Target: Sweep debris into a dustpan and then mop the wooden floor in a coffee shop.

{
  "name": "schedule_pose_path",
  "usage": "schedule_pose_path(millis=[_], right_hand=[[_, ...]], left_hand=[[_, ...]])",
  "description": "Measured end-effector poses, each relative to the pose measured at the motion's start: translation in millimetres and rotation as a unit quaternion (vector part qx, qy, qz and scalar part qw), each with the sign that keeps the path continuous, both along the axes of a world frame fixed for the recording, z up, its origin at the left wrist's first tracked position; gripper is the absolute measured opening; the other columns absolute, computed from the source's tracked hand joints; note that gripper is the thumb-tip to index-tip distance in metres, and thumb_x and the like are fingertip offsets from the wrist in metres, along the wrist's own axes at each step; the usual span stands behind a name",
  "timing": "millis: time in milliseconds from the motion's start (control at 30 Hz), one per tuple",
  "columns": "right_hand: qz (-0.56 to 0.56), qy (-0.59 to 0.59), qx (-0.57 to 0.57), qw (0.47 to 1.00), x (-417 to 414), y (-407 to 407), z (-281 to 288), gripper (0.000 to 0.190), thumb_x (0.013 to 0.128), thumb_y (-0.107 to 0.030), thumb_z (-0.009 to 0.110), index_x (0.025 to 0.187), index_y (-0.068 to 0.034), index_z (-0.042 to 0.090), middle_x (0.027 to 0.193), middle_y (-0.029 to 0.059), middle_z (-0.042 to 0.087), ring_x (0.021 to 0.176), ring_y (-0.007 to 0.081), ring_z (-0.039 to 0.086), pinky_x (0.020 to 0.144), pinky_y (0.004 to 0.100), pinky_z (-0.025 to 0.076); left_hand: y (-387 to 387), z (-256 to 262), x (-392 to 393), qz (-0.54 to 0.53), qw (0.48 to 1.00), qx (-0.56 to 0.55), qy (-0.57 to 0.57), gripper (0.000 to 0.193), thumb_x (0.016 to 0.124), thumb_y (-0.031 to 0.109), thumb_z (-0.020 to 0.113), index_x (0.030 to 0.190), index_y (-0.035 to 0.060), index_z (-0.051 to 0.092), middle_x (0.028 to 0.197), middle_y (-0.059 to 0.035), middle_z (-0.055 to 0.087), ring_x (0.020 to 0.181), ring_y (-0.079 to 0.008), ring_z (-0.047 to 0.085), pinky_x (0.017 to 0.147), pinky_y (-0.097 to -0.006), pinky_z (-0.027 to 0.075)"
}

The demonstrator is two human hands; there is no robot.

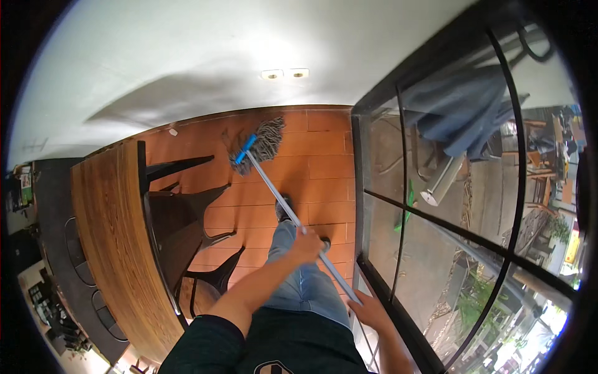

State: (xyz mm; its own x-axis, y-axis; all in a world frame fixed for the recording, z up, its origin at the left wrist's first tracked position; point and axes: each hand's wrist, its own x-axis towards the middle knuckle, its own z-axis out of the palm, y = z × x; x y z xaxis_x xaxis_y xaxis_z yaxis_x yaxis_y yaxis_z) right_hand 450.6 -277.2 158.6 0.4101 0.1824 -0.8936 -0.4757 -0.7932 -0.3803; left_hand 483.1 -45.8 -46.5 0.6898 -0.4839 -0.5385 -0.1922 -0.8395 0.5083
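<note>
A string mop lies on the terracotta tile floor [327, 168] ahead of my feet. Its grey yarn head [270, 139] fans out on both sides of a blue plastic clamp [246, 148]. The grey metal handle [271, 186] slants back from the clamp towards my right side. My left hand [308, 246] grips the handle around its middle, in front of my thighs. Lower down, near the handle's upper end, my right hand [366, 308] is closed around it beside my hip.
Left of me stands a wooden table [117, 233] with dark metal chairs [180, 224] tucked against it. A black-framed glass partition [362, 187] runs close along my right. Ahead, a white wall [210, 56] carries two sockets [285, 74]. One small white scrap [173, 132] lies near the wall.
</note>
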Motion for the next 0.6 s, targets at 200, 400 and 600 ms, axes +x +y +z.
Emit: schedule_pose_path(millis=[200, 400, 600], right_hand=[[0.05, 0.082, -0.083, 0.992, 50.6, -7.0, 55.3, 0.042, 0.085, -0.029, 0.063, 0.121, -0.007, 0.059, 0.103, 0.0234, 0.065, 0.102, 0.0387, 0.061, 0.085, 0.039, 0.049], [0.089, -0.06, -0.008, 0.994, 74.7, 82.9, 5.2, 0.043, 0.087, -0.031, 0.061, 0.122, -0.007, 0.057, 0.099, 0.0258, 0.064, 0.096, 0.043, 0.062, 0.083, 0.045, 0.049], [0.113, -0.038, -0.095, 0.988, 98.7, 90.9, 37.1, 0.042, 0.087, -0.033, 0.06, 0.123, -0.011, 0.057, 0.096, 0.0274, 0.063, 0.092, 0.0459, 0.06, 0.079, 0.0481, 0.049]], left_hand=[[-20.9, 38.4, -0.2, 0.099, 0.991, -0.084, 0.008, 0.014, 0.078, 0.025, 0.062, 0.085, 0.0163, 0.071, 0.092, -0.0066, 0.064, 0.104, -0.0292, 0.056, 0.098, -0.0742, 0.02], [89.5, 6.8, 42.2, 0.101, 0.995, -0.024, -0.001, 0.013, 0.078, 0.025, 0.064, 0.085, 0.0154, 0.07, 0.091, -0.007, 0.064, 0.104, -0.0288, 0.056, 0.101, -0.0724, 0.02], [76.0, 22.6, 54.4, 0.119, 0.992, -0.03, 0.017, 0.013, 0.079, 0.023, 0.062, 0.087, 0.0139, 0.069, 0.093, -0.0096, 0.064, 0.105, -0.029, 0.056, 0.102, -0.0722, 0.019]])
